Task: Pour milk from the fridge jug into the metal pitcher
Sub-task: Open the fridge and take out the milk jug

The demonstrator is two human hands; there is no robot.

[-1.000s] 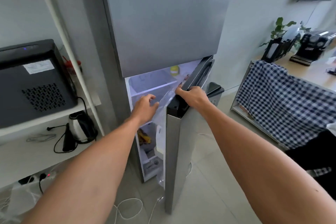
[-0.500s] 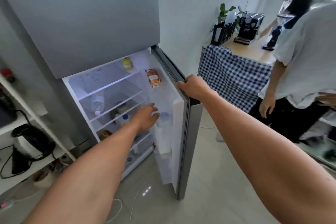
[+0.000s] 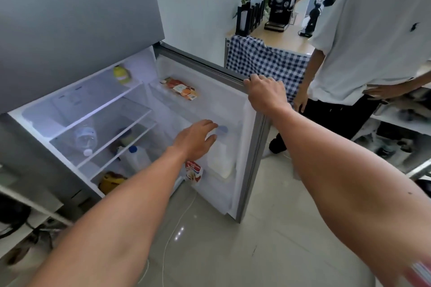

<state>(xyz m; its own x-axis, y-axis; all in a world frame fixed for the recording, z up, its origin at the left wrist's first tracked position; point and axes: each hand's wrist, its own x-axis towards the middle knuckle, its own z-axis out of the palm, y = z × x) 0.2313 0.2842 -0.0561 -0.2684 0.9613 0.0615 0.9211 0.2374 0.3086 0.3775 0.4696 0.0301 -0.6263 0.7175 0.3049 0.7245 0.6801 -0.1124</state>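
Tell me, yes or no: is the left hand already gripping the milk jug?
No, the left hand reaches open toward the milk jug in the door shelf.

No legible text anywhere. Red and white carton [image 3: 194, 171] in the fridge door [image 3: 233, 109]: white lettering on the red band, too blurred to read. Orange packet [image 3: 180, 88] on the upper door shelf: small printed label, unreadable. White T-shirt [image 3: 377, 30]: small dark chest emblem, no words.

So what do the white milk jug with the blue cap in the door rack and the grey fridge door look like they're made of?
White milk jug with the blue cap: probably translucent plastic; milk shows dimly through its matte wall. Grey fridge door: outer edge looks like brushed metal with a dull sheen; inner liner looks like glossy white plastic.
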